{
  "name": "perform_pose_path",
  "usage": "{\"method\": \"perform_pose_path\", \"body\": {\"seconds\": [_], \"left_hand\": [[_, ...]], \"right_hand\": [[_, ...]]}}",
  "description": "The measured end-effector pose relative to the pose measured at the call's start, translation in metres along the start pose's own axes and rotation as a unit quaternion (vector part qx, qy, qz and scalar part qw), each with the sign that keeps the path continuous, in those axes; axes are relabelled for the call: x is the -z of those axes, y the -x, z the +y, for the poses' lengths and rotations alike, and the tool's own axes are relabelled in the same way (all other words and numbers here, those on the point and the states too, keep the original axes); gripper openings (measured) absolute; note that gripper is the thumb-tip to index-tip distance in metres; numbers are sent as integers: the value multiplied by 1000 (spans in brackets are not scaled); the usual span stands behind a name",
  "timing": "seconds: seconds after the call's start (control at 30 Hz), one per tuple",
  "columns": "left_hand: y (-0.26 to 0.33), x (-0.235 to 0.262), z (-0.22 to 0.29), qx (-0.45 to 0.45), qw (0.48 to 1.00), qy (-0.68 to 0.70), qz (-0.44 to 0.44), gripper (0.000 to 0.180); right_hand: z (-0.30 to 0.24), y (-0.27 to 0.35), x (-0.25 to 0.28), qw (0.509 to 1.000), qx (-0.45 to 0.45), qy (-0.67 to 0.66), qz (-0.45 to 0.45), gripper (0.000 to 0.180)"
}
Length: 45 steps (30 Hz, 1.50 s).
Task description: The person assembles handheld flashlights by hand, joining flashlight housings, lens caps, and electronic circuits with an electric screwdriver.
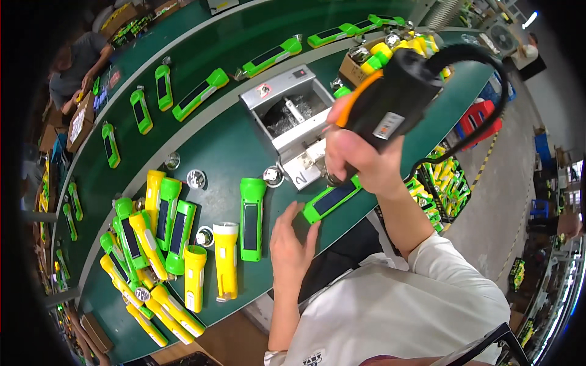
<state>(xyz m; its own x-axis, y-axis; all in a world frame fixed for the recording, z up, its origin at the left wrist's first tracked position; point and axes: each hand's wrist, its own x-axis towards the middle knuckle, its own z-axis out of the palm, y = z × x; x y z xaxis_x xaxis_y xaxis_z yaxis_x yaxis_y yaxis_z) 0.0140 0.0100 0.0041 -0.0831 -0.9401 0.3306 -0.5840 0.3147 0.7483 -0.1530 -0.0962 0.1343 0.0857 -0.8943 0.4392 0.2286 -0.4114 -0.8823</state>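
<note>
the green bench [220, 155] curves across the view, its left end crowded with yellow and green flashlights [180, 229]. past its right edge, a dark crate [447, 219] is packed with more of them. on the bench, an open grey metal box [308, 131] holds a heap of small shiny pieces [278, 125], too fine to tell apart, with a pale bar [294, 111] over them. just behind it, a brown carton [350, 70] is filled with green and yellow flashlight bodies.

the right hand [360, 155] has its fingers wrapped round a black and orange power tool [400, 97]. below it, a green flashlight with a dark panel [329, 201] lies near the bench's near edge. the left hand [290, 244] has thumb and fingers spread about its left end; whether they touch it, i cannot tell.

the tool bears a silver label [389, 125], its print blurred; the box has a red-and-white sticker [263, 90] and a handwritten mark [300, 179] in front.
</note>
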Motion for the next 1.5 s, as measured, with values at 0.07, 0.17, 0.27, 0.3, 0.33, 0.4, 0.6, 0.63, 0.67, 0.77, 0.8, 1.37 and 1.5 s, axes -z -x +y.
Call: {"method": "perform_pose_path", "body": {"seconds": [0.07, 0.17, 0.27, 0.3, 0.33, 0.4, 0.6, 0.63, 0.67, 0.77, 0.8, 1.37, 1.5], "left_hand": [[0, -1, -2, -15, 1000, -3, 6, 67], [0, -3, -5, -6, 1000, 3, 8, 66], [0, -2, -3, -20, 1000, -11, 16, 64], [0, -1, -2, -18, 1000, -7, 20, 61], [0, -1, -2, -16, 1000, -3, 23, 58], [1, -2, -3, -5, 1000, 4, 20, 58], [3, -1, -3, 15, 1000, 17, 10, 60], [3, -1, -3, 23, 999, 23, 6, 61], [3, 0, -3, 25, 999, 21, 6, 61], [2, -2, -3, 23, 999, 23, 3, 63], [2, -1, -3, 17, 1000, 24, 2, 63], [1, 6, -1, 10, 1000, 23, 3, 67], [3, 8, 1, 15, 999, 41, -6, 69]], "right_hand": [[2, 14, -2, 998, -1, -58, -18, 42], [9, 34, -7, 998, 29, -44, -47, 46], [13, 51, -11, 996, 22, -53, -72, 48], [14, 57, -12, 994, 8, -85, -61, 34], [16, 61, -13, 992, -6, -117, -50, 28], [21, 64, -14, 995, 22, -81, -58, 28], [35, 74, -15, 994, 20, -96, -42, 33], [36, 76, -16, 994, 8, -99, -38, 32], [37, 77, -17, 994, -5, -101, -34, 32], [45, 78, -14, 998, 25, -41, -39, 30], [47, 79, -14, 998, 23, -43, -40, 30], [55, 80, -10, 965, 130, 31, -228, 38], [54, 85, -8, 967, 123, 68, -211, 39]]}}
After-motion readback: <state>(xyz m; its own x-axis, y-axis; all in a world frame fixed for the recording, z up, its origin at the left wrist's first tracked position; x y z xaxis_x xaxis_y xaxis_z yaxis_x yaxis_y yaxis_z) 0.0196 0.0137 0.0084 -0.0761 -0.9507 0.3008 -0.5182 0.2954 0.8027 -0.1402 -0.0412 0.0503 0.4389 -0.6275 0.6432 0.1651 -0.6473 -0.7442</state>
